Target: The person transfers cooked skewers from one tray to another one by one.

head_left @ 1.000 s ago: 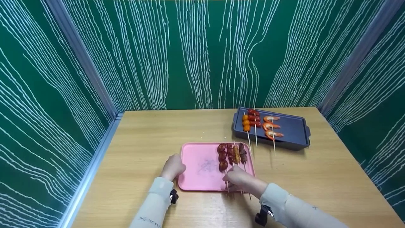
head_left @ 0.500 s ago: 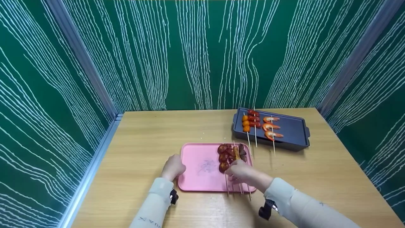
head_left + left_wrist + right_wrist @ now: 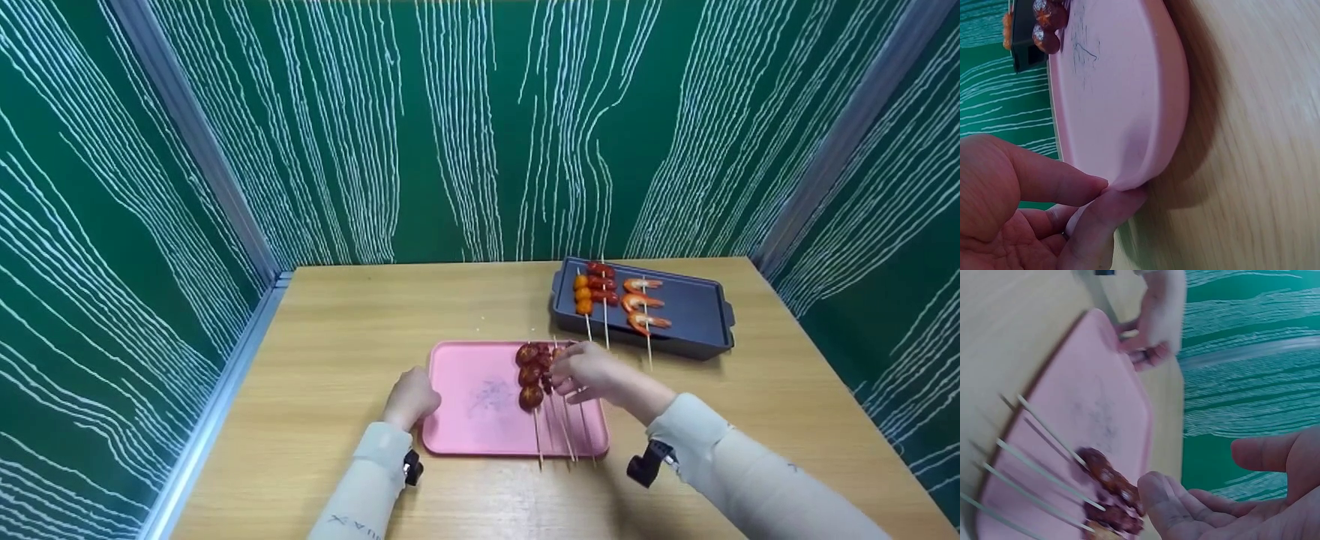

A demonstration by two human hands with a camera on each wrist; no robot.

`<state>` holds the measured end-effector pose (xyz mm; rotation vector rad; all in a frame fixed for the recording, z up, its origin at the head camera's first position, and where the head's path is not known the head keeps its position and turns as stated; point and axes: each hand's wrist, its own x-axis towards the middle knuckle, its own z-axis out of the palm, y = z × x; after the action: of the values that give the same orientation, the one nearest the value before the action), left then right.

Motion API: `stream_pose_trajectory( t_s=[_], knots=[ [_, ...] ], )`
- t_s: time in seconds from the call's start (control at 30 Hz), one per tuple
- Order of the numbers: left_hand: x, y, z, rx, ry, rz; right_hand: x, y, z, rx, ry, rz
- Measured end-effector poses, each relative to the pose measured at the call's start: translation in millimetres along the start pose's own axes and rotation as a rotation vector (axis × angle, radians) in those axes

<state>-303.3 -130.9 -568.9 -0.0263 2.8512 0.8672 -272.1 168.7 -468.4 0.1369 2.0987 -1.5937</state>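
The left hand (image 3: pixel 410 397) pinches the left rim of a pink tray (image 3: pixel 465 424) between thumb and finger, as the left wrist view shows up close. Several skewers lie side by side on the tray's right part, their sticks past its near edge. The leftmost bears brown scored balls (image 3: pixel 529 375); beside it is one with dark red meat pieces (image 3: pixel 545 358). A yellowish-brown skewer (image 3: pixel 1103 533) shows partly in the right wrist view. Above the skewers, the right hand (image 3: pixel 592 375) has thumb and fingers apart, holding nothing, and hides the rightmost food.
A dark grey grill pan (image 3: pixel 690 311) stands behind and right of the tray. In it lie a shrimp skewer (image 3: pixel 643 303), a red sausage skewer (image 3: pixel 602 285) and an orange ball skewer (image 3: pixel 583 296), sticks jutting over its near side. Wooden tabletop (image 3: pixel 337 322) surrounds both.
The right hand has moved from the skewers' sticks away and to the right, over the food pieces, and its fingers have parted. The left hand and tray keep their place.
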Motion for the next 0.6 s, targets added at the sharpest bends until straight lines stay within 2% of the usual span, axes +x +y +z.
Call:
stream_pose_trajectory(
  t_s=[0.23,0.6],
  knots=[
    [-0.6,0.0,-0.2,-0.001,-0.004,-0.002,-5.1,-11.4,-22.0,-0.039,-0.004,-0.013],
    [-0.8,-0.4,-0.9,0.000,-0.016,-0.004,-13.2,-18.3,-53.4,-0.031,0.031,-0.032]
  ],
)
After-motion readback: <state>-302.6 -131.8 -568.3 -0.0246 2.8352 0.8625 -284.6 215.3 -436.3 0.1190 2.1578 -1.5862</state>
